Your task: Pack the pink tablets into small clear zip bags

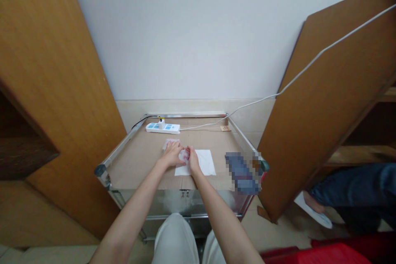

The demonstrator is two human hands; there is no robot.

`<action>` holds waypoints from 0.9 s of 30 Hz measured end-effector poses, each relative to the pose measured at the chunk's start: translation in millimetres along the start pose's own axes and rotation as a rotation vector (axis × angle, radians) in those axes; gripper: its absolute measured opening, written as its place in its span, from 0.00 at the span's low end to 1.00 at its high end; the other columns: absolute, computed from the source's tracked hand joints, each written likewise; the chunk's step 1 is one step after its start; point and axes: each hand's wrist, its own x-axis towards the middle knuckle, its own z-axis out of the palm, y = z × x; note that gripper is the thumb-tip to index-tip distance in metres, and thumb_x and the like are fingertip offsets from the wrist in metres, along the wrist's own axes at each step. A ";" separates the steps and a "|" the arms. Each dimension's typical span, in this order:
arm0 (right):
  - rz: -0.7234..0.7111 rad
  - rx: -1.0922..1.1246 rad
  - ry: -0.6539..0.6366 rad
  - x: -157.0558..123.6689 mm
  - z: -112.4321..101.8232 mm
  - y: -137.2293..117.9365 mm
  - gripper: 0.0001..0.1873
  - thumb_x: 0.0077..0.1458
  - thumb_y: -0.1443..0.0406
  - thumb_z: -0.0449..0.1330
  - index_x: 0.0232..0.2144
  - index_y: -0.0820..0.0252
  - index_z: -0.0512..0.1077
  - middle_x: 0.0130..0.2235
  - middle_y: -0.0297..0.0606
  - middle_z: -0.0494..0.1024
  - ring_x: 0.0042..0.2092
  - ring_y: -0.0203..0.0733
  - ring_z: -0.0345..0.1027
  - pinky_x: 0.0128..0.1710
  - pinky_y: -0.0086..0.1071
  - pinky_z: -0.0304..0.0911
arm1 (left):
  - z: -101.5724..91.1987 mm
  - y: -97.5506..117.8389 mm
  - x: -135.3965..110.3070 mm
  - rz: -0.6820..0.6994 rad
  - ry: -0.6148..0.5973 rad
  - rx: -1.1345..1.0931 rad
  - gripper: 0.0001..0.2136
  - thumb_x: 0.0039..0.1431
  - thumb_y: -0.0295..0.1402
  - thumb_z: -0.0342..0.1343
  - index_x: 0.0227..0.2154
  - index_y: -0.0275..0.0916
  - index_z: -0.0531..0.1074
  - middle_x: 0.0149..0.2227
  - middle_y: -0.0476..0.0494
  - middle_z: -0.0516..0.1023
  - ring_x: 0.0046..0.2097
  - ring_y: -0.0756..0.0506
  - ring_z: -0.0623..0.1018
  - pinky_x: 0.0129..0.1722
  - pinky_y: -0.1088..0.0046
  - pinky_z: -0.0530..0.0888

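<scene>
A small clear, round thing [184,155] with reddish marks sits between my two hands over a white sheet [206,162]; its exact kind is too small to make out. My left hand [172,155] curls around its left side with the fingers bent. From the right, my right hand [193,160] presses against it, fingers close together and upright. Just behind my left fingers lies a flat pale, see-through packet [168,142], partly covered by that hand. Part of the white sheet is hidden beneath my hands.
A white power strip [162,128] with a plug lies at the back of the cardboard-covered cabinet top [133,161]. Its white cable [253,102] runs right. A blurred dark item [241,173] lies at right. Wooden panels flank both sides; a person's leg [349,185] shows at right.
</scene>
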 end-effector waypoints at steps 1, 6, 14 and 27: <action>-0.005 0.006 0.001 -0.4 0.0 -1.0 0.21 0.47 0.53 0.46 0.35 0.61 0.68 0.38 0.40 0.73 0.40 0.39 0.66 0.31 0.28 0.61 | -0.5 1.2 1.2 0.008 -0.004 0.004 0.27 0.30 0.47 0.58 0.38 0.44 0.67 0.41 0.45 0.64 0.47 0.41 0.62 0.51 0.60 0.48; -0.036 0.018 0.001 -0.4 -0.4 -2.5 0.20 0.48 0.54 0.46 0.34 0.61 0.68 0.37 0.40 0.73 0.39 0.39 0.66 0.35 0.30 0.60 | -0.5 6.2 6.6 0.006 -0.022 0.030 0.24 0.30 0.44 0.59 0.35 0.42 0.67 0.40 0.44 0.64 0.47 0.41 0.62 0.52 0.57 0.45; -0.053 0.009 -0.002 -1.9 -1.4 -5.0 0.21 0.47 0.52 0.46 0.33 0.62 0.69 0.37 0.39 0.74 0.39 0.39 0.66 0.38 0.31 0.59 | -2.6 7.9 4.4 -0.018 -0.035 0.020 0.23 0.32 0.41 0.59 0.36 0.42 0.65 0.42 0.45 0.63 0.48 0.42 0.61 0.52 0.58 0.45; -0.063 0.028 -0.013 -1.6 -2.1 -4.5 0.20 0.48 0.53 0.46 0.33 0.61 0.69 0.36 0.39 0.74 0.39 0.39 0.66 0.41 0.31 0.58 | -7.2 17.7 8.1 -0.017 -0.133 0.122 0.25 0.34 0.37 0.57 0.41 0.43 0.64 0.42 0.43 0.65 0.48 0.39 0.60 0.51 0.56 0.46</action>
